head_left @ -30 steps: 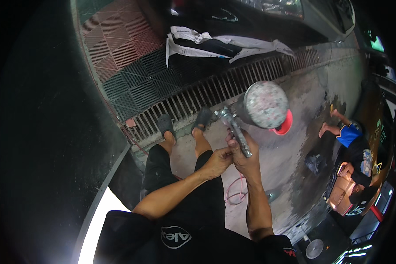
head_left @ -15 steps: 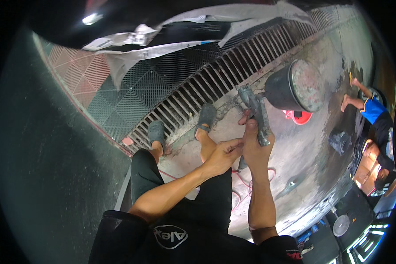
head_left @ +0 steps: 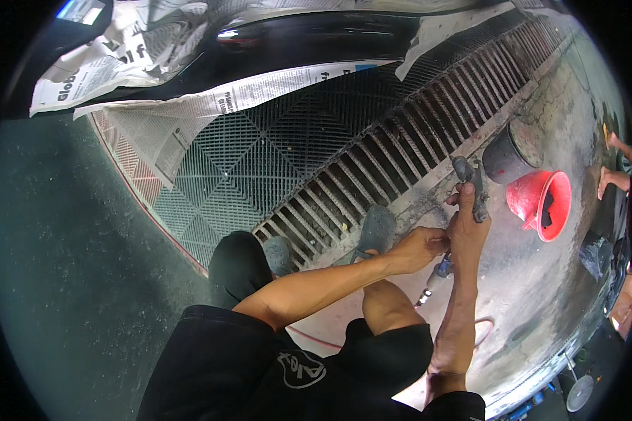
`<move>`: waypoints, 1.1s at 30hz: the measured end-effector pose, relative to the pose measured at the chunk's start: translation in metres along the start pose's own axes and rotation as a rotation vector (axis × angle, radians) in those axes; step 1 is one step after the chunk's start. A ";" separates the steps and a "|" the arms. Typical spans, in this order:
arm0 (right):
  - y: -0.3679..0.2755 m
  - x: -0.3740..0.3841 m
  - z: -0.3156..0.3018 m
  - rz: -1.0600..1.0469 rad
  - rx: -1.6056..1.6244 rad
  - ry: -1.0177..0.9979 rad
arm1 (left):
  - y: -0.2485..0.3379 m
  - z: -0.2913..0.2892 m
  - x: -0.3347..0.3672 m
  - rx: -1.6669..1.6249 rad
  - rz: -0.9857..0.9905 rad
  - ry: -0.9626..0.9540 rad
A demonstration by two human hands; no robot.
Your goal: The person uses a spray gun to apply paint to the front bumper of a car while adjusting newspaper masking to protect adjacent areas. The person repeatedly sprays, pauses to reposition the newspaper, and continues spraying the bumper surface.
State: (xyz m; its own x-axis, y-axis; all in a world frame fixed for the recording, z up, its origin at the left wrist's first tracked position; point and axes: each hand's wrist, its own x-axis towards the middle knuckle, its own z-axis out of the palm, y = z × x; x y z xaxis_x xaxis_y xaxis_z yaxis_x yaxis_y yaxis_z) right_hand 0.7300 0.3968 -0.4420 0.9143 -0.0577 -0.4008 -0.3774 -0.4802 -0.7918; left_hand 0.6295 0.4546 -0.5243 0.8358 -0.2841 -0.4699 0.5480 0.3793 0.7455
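right hand (head_left: 468,226): fingers clamped on spray gun (head_left: 480,198). left hand (head_left: 416,251) close beside it: finger state cannot be told.

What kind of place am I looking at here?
Probably a car-painting or body-repair workshop. Newspaper hangs along a glossy black vehicle panel, the person's right hand holds what looks like a spray gun, and a slatted drain grating runs across the floor.
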 end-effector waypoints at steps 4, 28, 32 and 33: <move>0.030 0.013 -0.007 0.063 -0.108 0.016 | -0.029 0.002 0.026 -0.129 -0.019 -0.031; 0.012 -0.026 0.021 -0.044 -0.064 0.054 | -0.032 -0.022 -0.010 -0.166 0.072 -0.100; -0.053 -0.069 0.008 -0.093 -0.058 -0.096 | 0.024 -0.020 -0.054 -0.213 0.170 -0.123; -0.066 -0.078 0.012 -0.148 -0.015 -0.116 | 0.038 -0.023 -0.065 -0.196 0.201 -0.102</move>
State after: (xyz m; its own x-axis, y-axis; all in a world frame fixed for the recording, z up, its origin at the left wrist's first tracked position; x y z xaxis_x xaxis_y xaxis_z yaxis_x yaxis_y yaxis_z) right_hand 0.6816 0.4439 -0.3636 0.9363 0.1155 -0.3318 -0.2370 -0.4894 -0.8392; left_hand 0.5965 0.5076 -0.4758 0.9260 -0.2691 -0.2648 0.3761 0.5972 0.7084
